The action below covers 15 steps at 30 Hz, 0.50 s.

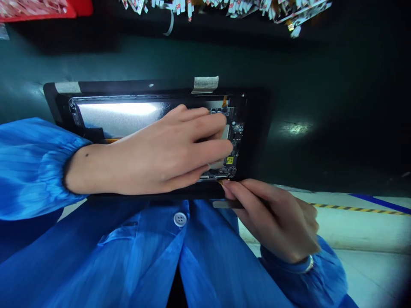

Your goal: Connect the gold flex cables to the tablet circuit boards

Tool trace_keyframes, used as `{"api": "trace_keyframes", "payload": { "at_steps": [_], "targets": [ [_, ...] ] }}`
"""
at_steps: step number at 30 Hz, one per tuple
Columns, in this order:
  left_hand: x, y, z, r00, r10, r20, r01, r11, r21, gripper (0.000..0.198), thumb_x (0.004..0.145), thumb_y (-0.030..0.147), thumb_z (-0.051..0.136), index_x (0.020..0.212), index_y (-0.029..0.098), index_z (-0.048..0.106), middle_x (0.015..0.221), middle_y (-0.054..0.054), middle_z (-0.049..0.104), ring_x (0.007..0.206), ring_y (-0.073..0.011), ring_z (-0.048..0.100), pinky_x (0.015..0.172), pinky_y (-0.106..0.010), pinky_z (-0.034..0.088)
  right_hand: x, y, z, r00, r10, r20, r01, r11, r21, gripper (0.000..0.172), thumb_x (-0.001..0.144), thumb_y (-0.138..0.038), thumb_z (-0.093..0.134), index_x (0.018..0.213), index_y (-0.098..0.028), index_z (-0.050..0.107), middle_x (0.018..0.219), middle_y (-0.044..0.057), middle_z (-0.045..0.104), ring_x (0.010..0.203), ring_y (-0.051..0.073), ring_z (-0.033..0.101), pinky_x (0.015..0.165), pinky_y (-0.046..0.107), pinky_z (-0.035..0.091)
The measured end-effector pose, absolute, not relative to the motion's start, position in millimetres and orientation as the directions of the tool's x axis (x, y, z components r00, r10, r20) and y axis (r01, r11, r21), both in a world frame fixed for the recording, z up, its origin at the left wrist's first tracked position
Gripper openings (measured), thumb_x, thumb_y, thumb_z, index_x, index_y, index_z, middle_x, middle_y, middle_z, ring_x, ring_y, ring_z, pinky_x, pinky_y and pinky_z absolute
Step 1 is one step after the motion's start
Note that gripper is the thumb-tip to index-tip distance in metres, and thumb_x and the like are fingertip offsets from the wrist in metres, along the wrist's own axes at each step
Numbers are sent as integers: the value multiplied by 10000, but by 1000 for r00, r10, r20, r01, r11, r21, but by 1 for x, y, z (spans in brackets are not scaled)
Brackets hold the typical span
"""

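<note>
black frame (257, 124), blue sleeves (35, 167), dark green table (128, 64), red bin (84, 7), yellow-and-black striped tape (353, 208)

Cool, uneven light leaves the tabletop (321, 85) dim, nearly black toward the right edge, with one hazy glare spot right of the tablet (122, 122). A harder white streak washes out part of the tablet's metal. Deep shadow lies below the bin (81, 7). The floor (362, 273) is pale and bright. The left hand (160, 154) is evenly lit; the right hand (272, 218) looks darker and softly blurred.
</note>
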State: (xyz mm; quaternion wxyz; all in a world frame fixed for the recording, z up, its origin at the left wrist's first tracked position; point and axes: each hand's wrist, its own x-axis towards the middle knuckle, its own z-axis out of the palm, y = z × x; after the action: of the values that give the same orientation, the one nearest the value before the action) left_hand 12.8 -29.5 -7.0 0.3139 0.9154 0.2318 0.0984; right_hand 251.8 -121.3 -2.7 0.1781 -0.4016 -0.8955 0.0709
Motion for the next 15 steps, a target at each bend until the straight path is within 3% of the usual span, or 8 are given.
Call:
{"api": "trace_keyframes", "payload": {
  "at_steps": [15],
  "targets": [
    [13, -29, -7, 858, 513, 19, 378, -656, 653, 234, 988, 290, 348, 945, 237, 571, 988, -28, 617, 980, -225, 621, 840, -402, 539, 239, -124, 12, -590, 798, 124, 768, 602, -219, 171, 924, -93, 609, 1086, -79, 659, 961, 80, 687, 789, 127, 651, 692, 222, 497]
  ]
}}
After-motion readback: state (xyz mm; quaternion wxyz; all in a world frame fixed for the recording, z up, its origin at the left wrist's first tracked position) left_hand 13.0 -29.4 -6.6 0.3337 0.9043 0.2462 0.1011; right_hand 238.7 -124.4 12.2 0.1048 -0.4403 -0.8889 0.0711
